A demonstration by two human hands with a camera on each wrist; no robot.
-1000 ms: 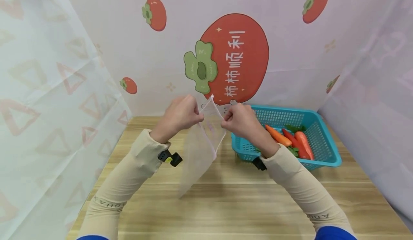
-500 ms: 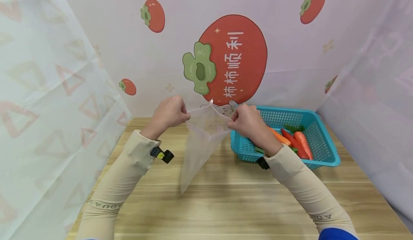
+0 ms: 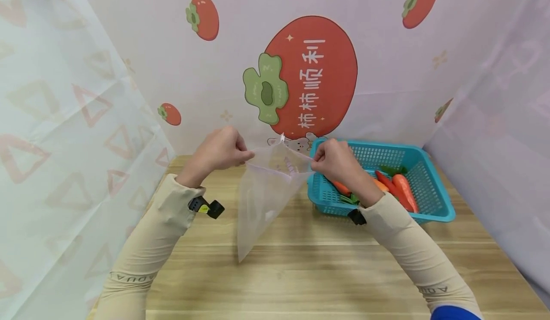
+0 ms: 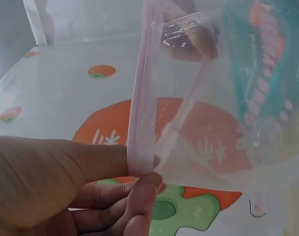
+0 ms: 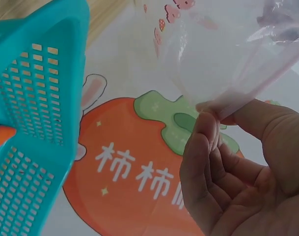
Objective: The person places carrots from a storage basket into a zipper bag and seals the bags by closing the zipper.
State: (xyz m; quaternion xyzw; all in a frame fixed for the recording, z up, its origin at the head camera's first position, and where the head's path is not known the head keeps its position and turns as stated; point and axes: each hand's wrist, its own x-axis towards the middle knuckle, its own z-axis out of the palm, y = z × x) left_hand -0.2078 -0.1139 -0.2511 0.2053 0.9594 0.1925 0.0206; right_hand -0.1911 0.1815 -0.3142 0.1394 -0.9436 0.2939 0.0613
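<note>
A clear plastic zip bag (image 3: pixel 266 196) with a pinkish rim hangs between both hands above the table, its mouth spread apart. My left hand (image 3: pixel 221 150) pinches the rim on the left; in the left wrist view the thumb and fingers of the left hand (image 4: pixel 90 187) nip the pink edge strip (image 4: pixel 142 108). On the opposite side my right hand (image 3: pixel 337 162) pinches the rim, and the right wrist view has the right hand (image 5: pixel 237 162) gripping the bag's edge between thumb and forefinger. A small white slider (image 3: pixel 282 138) sits at the far corner of the mouth.
A turquoise basket (image 3: pixel 436 200) stands at the right, partly behind the right forearm. Inside lie a carrot (image 3: pixel 404 188), red peppers (image 3: pixel 388 184) and green leaves (image 3: pixel 393 171). A wooden table (image 3: pixel 279 286) spreads beneath, with printed cloth walls (image 3: pixel 206 71) at the back and sides.
Both hands have moved apart, the left leftward and the right slightly rightward. The bag's mouth has widened from a narrow diamond to a broad opening. The basket has stayed in place.
</note>
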